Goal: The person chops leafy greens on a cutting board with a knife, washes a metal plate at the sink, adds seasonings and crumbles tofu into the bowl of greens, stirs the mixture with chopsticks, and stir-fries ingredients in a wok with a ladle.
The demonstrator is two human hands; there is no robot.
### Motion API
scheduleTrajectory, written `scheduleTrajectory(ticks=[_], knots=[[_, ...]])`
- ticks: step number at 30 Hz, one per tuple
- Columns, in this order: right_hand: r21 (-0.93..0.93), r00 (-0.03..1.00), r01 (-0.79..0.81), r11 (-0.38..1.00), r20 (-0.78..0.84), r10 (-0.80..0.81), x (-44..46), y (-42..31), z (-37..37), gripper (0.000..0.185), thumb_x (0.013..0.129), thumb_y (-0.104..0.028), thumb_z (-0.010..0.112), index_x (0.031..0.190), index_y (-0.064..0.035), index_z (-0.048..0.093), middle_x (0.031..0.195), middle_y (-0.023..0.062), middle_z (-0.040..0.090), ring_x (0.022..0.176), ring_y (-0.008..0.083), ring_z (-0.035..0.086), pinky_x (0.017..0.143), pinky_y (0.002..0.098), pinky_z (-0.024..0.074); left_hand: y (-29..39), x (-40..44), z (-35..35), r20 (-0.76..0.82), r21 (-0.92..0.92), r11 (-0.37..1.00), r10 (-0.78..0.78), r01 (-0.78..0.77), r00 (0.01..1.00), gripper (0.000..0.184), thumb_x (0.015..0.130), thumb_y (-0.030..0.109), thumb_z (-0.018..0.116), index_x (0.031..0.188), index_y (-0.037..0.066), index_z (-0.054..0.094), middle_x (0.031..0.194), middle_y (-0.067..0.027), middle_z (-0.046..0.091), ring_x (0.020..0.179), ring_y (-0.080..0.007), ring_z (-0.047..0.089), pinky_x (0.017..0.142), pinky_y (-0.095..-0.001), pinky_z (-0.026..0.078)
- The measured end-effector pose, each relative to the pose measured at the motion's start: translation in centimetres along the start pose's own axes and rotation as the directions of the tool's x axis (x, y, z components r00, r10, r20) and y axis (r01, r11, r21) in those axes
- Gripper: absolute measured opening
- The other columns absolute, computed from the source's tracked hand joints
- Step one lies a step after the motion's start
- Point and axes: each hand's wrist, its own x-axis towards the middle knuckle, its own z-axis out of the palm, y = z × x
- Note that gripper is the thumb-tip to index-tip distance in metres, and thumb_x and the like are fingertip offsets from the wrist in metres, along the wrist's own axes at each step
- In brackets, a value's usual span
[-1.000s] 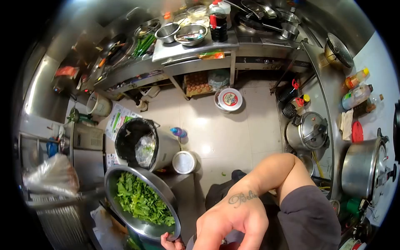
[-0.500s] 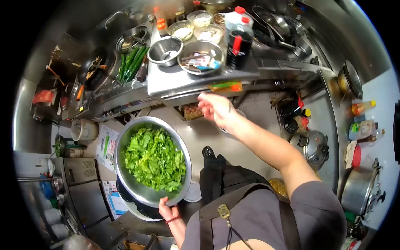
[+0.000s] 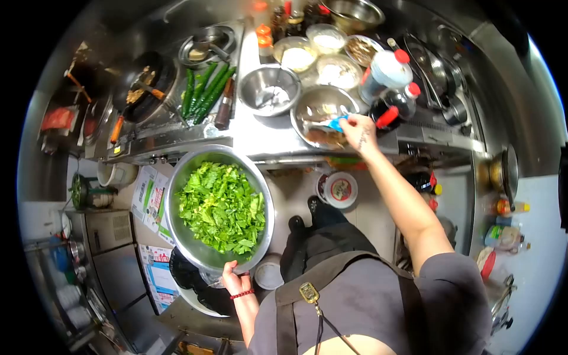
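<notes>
My left hand [image 3: 235, 279] grips the near rim of a large steel bowl [image 3: 265, 207], its fingers closed on the edge. Chopped leafy greens [image 3: 222, 207] fill much of that bowl, which is held in front of the counter. Over on the counter, my right hand [image 3: 360, 131] pinches a small blue-and-white plastic packet [image 3: 337, 123]. The packet is at the right side of a smaller steel bowl [image 3: 302, 131]; whether it still touches the bowl's contents I cannot tell. Beside it stands another steel bowl [image 3: 251, 106] with a little white stuff inside.
Cucumbers [image 3: 207, 92] lie left of the bowls, near a wok [image 3: 133, 97]. Bottles with red caps [image 3: 387, 74] stand close to my right hand. Bowls of white powder [image 3: 296, 58] are behind. On the floor sit a lidded tub [image 3: 340, 189] and a bin with a black liner [image 3: 195, 284].
My right hand has reached forward from in front of the counter to the smaller steel bowl and taken hold of the packet. The counter now appears closer; my left hand keeps its grip.
</notes>
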Motion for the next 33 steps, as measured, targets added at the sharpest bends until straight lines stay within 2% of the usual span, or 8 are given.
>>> scheduleTrajectory(ticks=[5,10,11,14,19,24,27,33], knots=[[-0.137,0.919,0.199,0.97,0.37,-0.136,4.1,-7.4,-8.2,0.027,0.07,-0.026,0.064,0.073,0.0013,0.061,0.063,0.014,0.059,0.057,0.0224,0.057,0.058,0.0335,0.0446,-0.5,-2.0,3.9,-0.061,-0.004,0.998,0.06,-0.061,0.996,0.028,0.066,-0.005,0.057,0.093,-0.003,0.053,0.088,-0.0109,0.054,0.079,-0.0272,0.058,0.069,-0.0445,0.051],[-0.144,0.839,0.465,0.873,0.385,-0.384,3.4,-13.4,-11.6,0.019,0.073,-0.016,0.061,0.08,0.0014,0.06,0.07,0.0183,0.058,0.063,0.0276,0.058,0.06,0.0341,0.0453,-1.8,-0.5,6.2,-0.033,0.055,0.99,0.135,-0.133,0.99,0.023,0.065,-0.007,0.057,0.088,-0.005,0.054,0.084,-0.0101,0.054,0.077,-0.0229,0.055,0.073,-0.0385,0.049],[-0.166,0.877,0.403,0.9,0.35,-0.328,3.5,-13.8,-11.6,0.019,0.076,-0.015,0.061,0.084,0.0012,0.061,0.068,0.013,0.058,0.059,0.0196,0.056,0.056,0.0294,0.0433,-2.4,0.5,5.8,-0.019,0.068,0.983,0.174,-0.172,0.985,0.028,0.065,-0.007,0.057,0.092,-0.004,0.054,0.085,-0.0085,0.054,0.078,-0.0214,0.055,0.073,-0.0361,0.048],[0.077,0.865,0.485,0.871,0.1,-0.491,3.9,-13.8,-9.7,0.014,0.084,-0.014,0.06,0.091,-0.0013,0.061,0.07,-0.001,0.056,0.061,0.0026,0.044,0.052,0.0197,0.0365,-2.7,0.3,7.0,0.045,0.046,0.981,0.186,-0.188,0.982,0.037,0.064,-0.01,0.055,0.1,-0.002,0.053,0.089,-0.0057,0.054,0.081,-0.0191,0.054,0.073,-0.0313,0.048],[0.765,0.925,0.328,0.555,-0.142,-0.352,2.5,-15.6,-5.7,0.015,0.087,0.0,0.057,0.101,-0.0021,0.051,0.084,-0.0013,0.056,0.072,0.0034,0.05,0.065,0.016,0.0401,-3.4,0.2,7.4,0.069,0.051,0.975,0.212,-0.216,0.975,0.041,0.062,-0.013,0.054,0.102,-0.002,0.054,0.092,-0.0053,0.055,0.083,-0.0173,0.054,0.071,-0.0283,0.046],[0.319,0.672,0.733,0.601,-0.205,-0.711,2.2,-20.7,-4.7,0.009,0.088,-0.004,0.056,0.097,-0.004,0.054,0.08,0.0028,0.057,0.069,0.0097,0.054,0.063,0.0216,0.0439,-2.6,-0.6,8.5,0.129,0.069,0.963,0.251,-0.261,0.959,0.029,0.064,-0.012,0.055,0.091,-0.002,0.056,0.082,-0.002,0.055,0.073,-0.0135,0.053,0.066,-0.0253,0.044],[-0.045,0.477,0.879,0.475,0.079,-0.875,1.2,-21.3,-3.0,0.011,0.086,-0.005,0.057,0.097,-0.0046,0.055,0.081,0.0132,0.06,0.067,0.0224,0.061,0.063,0.0304,0.048,-2.8,0.2,7.3,0.151,0.089,0.961,0.246,-0.261,0.958,0.025,0.063,-0.012,0.056,0.086,-0.002,0.056,0.079,-0.0014,0.054,0.07,-0.0126,0.052,0.065,-0.0245,0.042],[0.05,0.693,0.702,0.71,0.18,-0.698,1.9,-17.0,1.8,0.01,0.087,-0.009,0.054,0.095,-0.0032,0.056,0.079,0.0129,0.061,0.07,0.0238,0.06,0.065,0.0324,0.0468,-1.7,-0.1,8.1,0.165,0.017,0.986,0.161,-0.166,0.973,0.025,0.062,-0.014,0.055,0.084,-0.003,0.055,0.077,-0.0027,0.053,0.069,-0.014,0.052,0.063,-0.0259,0.043]])
